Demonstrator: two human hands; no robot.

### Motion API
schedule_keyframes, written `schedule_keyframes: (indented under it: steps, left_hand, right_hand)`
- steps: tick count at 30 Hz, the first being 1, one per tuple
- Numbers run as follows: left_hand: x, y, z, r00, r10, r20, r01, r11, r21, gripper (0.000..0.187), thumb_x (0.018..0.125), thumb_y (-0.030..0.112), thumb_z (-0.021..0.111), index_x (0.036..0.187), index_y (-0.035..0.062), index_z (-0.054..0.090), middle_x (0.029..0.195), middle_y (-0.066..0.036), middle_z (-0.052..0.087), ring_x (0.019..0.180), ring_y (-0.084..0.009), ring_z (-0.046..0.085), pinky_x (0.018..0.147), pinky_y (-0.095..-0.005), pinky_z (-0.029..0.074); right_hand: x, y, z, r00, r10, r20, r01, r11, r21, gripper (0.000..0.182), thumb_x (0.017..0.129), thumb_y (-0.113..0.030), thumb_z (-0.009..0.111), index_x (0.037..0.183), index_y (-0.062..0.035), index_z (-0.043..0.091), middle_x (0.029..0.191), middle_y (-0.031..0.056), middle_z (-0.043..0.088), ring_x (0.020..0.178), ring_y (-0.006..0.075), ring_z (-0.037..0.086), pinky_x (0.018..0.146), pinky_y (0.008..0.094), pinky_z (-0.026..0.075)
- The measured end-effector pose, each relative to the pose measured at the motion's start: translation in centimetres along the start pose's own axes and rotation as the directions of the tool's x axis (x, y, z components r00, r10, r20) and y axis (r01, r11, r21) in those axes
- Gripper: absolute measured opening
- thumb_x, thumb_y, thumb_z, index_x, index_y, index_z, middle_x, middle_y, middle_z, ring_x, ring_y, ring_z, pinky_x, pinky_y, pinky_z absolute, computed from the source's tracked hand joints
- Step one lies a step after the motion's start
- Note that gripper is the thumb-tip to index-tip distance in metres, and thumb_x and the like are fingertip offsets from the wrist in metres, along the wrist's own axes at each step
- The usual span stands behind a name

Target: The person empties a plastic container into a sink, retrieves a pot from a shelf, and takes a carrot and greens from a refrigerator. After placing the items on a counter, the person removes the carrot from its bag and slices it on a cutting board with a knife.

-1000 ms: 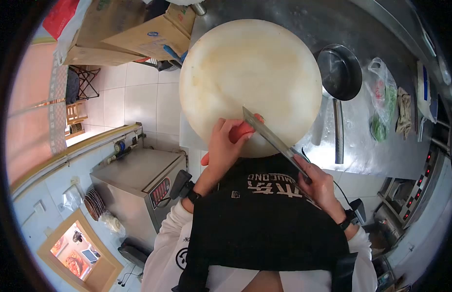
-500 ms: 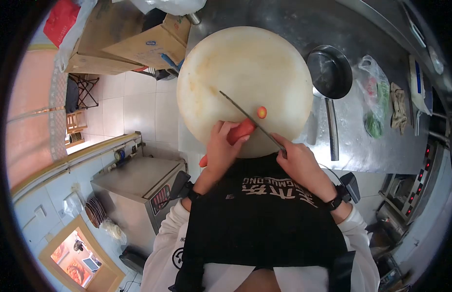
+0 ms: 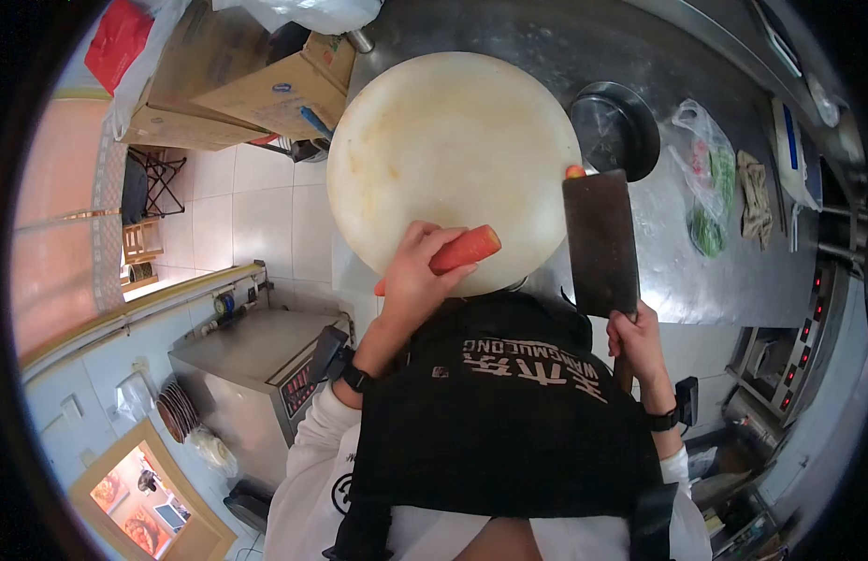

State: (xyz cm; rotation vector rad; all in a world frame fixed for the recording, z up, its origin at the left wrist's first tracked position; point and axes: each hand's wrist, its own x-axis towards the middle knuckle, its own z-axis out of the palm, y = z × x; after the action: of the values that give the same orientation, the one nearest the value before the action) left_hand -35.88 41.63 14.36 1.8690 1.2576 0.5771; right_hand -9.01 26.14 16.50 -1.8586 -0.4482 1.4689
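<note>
My left hand [image 3: 421,266] is closed around a carrot [image 3: 467,250] over the front part of a round cutting board [image 3: 443,140]. The carrot's cut end points right, and its thin tip shows past my wrist side. In my right hand [image 3: 638,341] is a cleaver [image 3: 600,243], gripped by its handle, its broad dark blade turned flat to view just off the board's right edge. A small carrot end piece [image 3: 575,172] shows at the blade's far corner, by the board's rim.
A saucepan [image 3: 617,131] stands right of the board on the steel counter [image 3: 677,280], its handle hidden behind the cleaver. Further right lie a plastic bag of green vegetables [image 3: 708,178] and a crumpled cloth [image 3: 756,201]. Cardboard boxes [image 3: 284,93] are at the back left.
The cleaver has moved right from the carrot, off the board, and turned flat. The cut-off carrot end has gone from mid-board to the right rim. My left hand still holds the carrot.
</note>
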Motion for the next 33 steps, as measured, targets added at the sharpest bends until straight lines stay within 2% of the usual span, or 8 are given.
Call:
schedule_keyframes:
  steps: [8, 12, 17, 19, 23, 25, 29, 33]
  left_hand:
    - [1.2, 1.6, 0.6, 0.997, 0.063, 0.055, -0.058, 0.995, -0.083, 0.045, 0.062, 0.016, 0.075, 0.104, 0.0096, 0.060, 0.094, -0.010, 0.050, 0.087, -0.0238, 0.052, 0.076, -0.0315, 0.044]
    - [1.5, 1.4, 0.9, 0.994, 0.107, 0.028, -0.107, 0.994, -0.026, 0.042, 0.063, 0.017, 0.073, 0.102, 0.0100, 0.061, 0.093, -0.010, 0.049, 0.086, -0.0255, 0.052, 0.075, -0.0339, 0.045]
    - [1.6, 1.0, 1.0, 0.994, 0.105, 0.025, -0.105, 0.994, 0.029, 0.042, 0.061, 0.014, 0.073, 0.101, 0.0097, 0.061, 0.091, -0.009, 0.050, 0.086, -0.0264, 0.051, 0.075, -0.0354, 0.044]
    - [1.5, 1.1, 0.7, 0.994, 0.105, 0.018, -0.105, 0.993, 0.047, 0.041, 0.061, 0.013, 0.072, 0.101, 0.0100, 0.061, 0.090, -0.009, 0.050, 0.086, -0.0263, 0.051, 0.074, -0.0356, 0.044]
    - [1.6, 0.5, 1.0, 0.986, 0.167, 0.020, -0.168, 0.982, 0.085, 0.040, 0.062, 0.012, 0.071, 0.100, 0.0112, 0.062, 0.091, -0.007, 0.050, 0.085, -0.0245, 0.051, 0.073, -0.0356, 0.043]
    - [1.6, 0.3, 1.4, 0.982, 0.162, 0.095, -0.176, 0.969, 0.172, 0.045, 0.060, 0.012, 0.072, 0.104, 0.0149, 0.061, 0.095, -0.007, 0.050, 0.087, -0.0244, 0.050, 0.077, -0.0345, 0.042]
    - [1.3, -0.2, 2.4, 0.980, 0.146, 0.135, -0.174, 0.959, 0.223, 0.047, 0.061, 0.014, 0.072, 0.106, 0.0172, 0.060, 0.096, -0.006, 0.049, 0.089, -0.0240, 0.049, 0.079, -0.0352, 0.041]
    - [1.2, -0.1, 2.2, 0.966, 0.247, 0.080, -0.260, 0.919, 0.297, 0.047, 0.061, 0.014, 0.071, 0.106, 0.0171, 0.059, 0.098, -0.004, 0.050, 0.090, -0.0242, 0.050, 0.078, -0.0353, 0.042]
  right_hand:
    - [-0.4, 0.2, -0.2, 1.000, 0.003, 0.018, -0.003, 1.000, 0.000, 0.006, 0.082, -0.004, 0.048, 0.077, -0.0047, 0.048, 0.053, -0.0004, 0.046, 0.040, 0.0064, 0.042, 0.037, 0.0215, 0.035]
    - [0.9, -1.3, 1.3, 0.995, -0.090, 0.040, 0.093, 0.991, -0.098, 0.002, 0.083, -0.005, 0.048, 0.082, -0.0032, 0.049, 0.052, 0.0002, 0.045, 0.040, 0.0075, 0.042, 0.038, 0.0223, 0.036]
    - [1.5, -1.9, 1.3, 0.997, -0.073, 0.021, 0.073, 0.997, -0.013, 0.003, 0.083, -0.005, 0.049, 0.082, -0.0027, 0.047, 0.053, 0.0012, 0.046, 0.039, 0.0085, 0.043, 0.037, 0.0228, 0.037]
    - [0.8, -1.4, 0.4, 0.998, -0.020, -0.053, 0.025, 0.995, 0.097, 0.004, 0.083, -0.006, 0.048, 0.081, -0.0035, 0.047, 0.053, 0.0015, 0.046, 0.039, 0.0092, 0.044, 0.037, 0.0236, 0.039]
    - [-0.5, -0.6, -1.1, 0.989, 0.021, -0.144, -0.009, 0.996, 0.086, 0.005, 0.083, -0.008, 0.048, 0.080, -0.0041, 0.046, 0.053, 0.0016, 0.045, 0.037, 0.0092, 0.043, 0.036, 0.0236, 0.039]
    - [-0.9, -0.4, -1.2, 0.987, 0.023, -0.160, -0.011, 0.997, 0.078, 0.005, 0.083, -0.006, 0.048, 0.079, -0.0038, 0.046, 0.053, 0.0013, 0.045, 0.037, 0.0085, 0.042, 0.035, 0.0233, 0.038]
    - [-1.2, -1.0, -0.5, 0.990, -0.032, -0.137, 0.028, 0.999, -0.036, 0.004, 0.083, -0.005, 0.049, 0.080, -0.0038, 0.047, 0.053, -0.0001, 0.044, 0.038, 0.0070, 0.042, 0.035, 0.0221, 0.036]
    - [-0.3, -1.8, 1.0, 0.997, -0.075, -0.035, 0.067, 0.981, -0.179, 0.008, 0.084, -0.008, 0.050, 0.089, -0.0029, 0.053, 0.051, -0.0049, 0.042, 0.040, 0.0039, 0.039, 0.038, 0.0206, 0.033]
